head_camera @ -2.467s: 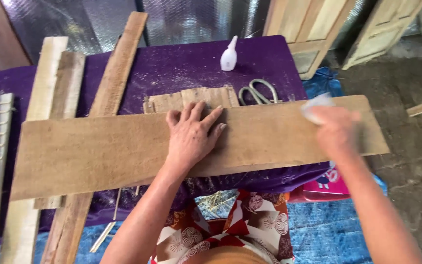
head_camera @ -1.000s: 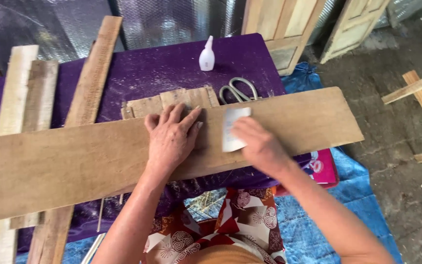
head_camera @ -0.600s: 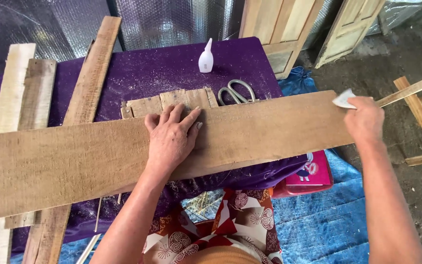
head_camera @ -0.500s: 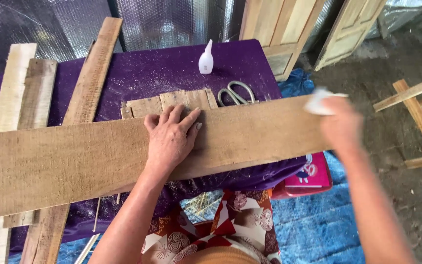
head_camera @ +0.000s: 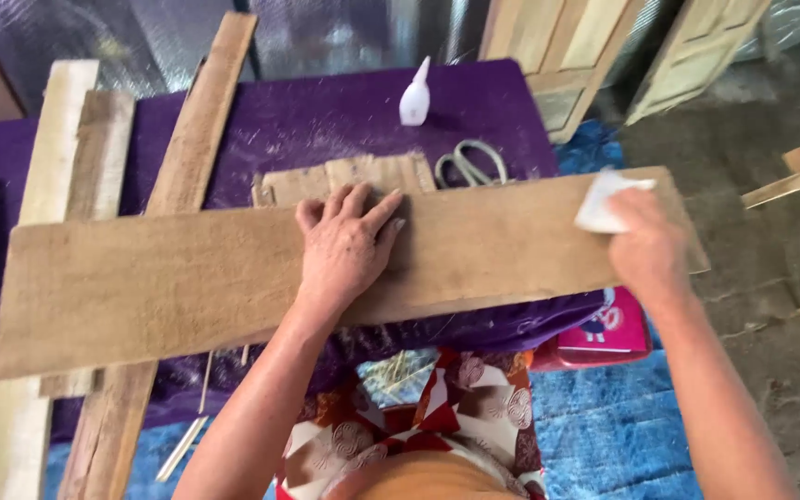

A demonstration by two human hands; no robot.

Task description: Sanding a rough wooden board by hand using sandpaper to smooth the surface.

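A long wooden plank point(head_camera: 168, 282) lies crosswise over a table with a purple cloth point(head_camera: 326, 120). My left hand point(head_camera: 346, 245) presses flat on the plank's middle, fingers spread. My right hand point(head_camera: 645, 245) is near the plank's right end and grips a small pale piece of sandpaper point(head_camera: 604, 199) against the wood.
Several other boards point(head_camera: 192, 139) lie lengthwise under the plank at the left. Smaller wood pieces point(head_camera: 344, 176), scissors point(head_camera: 469, 162) and a white glue bottle point(head_camera: 415, 93) sit behind it. Wooden door panels point(head_camera: 548, 46) lean at the back. A pink box point(head_camera: 604, 333) and blue tarp point(head_camera: 613, 435) lie below.
My right hand has slid the sandpaper back and forth along the plank, from its middle to its right end. My left hand has stayed pressed on the plank.
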